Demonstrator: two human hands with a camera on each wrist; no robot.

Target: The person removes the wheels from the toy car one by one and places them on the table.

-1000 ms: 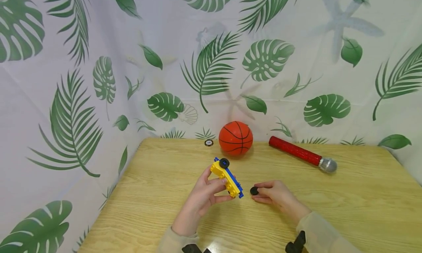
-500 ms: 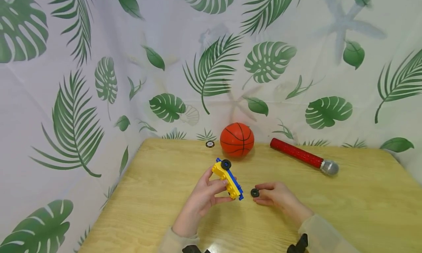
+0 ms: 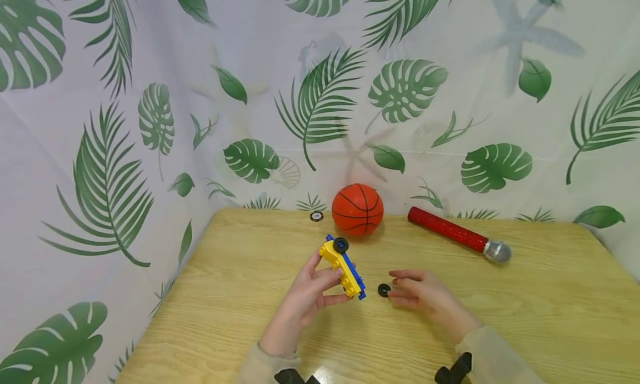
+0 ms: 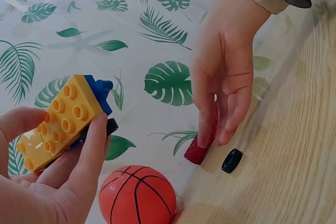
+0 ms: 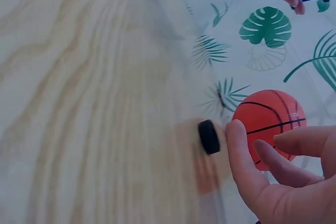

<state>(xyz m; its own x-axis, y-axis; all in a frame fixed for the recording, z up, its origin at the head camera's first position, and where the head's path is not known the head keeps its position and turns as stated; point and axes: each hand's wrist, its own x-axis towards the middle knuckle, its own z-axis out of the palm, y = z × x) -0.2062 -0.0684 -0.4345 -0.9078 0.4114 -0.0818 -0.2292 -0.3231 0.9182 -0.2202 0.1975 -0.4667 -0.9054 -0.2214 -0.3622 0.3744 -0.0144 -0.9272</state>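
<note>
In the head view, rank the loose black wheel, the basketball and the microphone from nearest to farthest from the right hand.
From the right hand:
1. Loose black wheel, on the table just off the fingertips, toward the left hand.
2. Microphone, farther back and right, lying near the backdrop.
3. Basketball, at the back centre; only slightly farther than the microphone.

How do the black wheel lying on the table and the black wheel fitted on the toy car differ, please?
The loose wheel lies on the wooden table just clear of the right hand; the mounted wheel sits on the yellow and blue car, held aloft by the left hand. The mounted wheel shows a blue centre; the loose one does not. Both are small, black and round.
</note>
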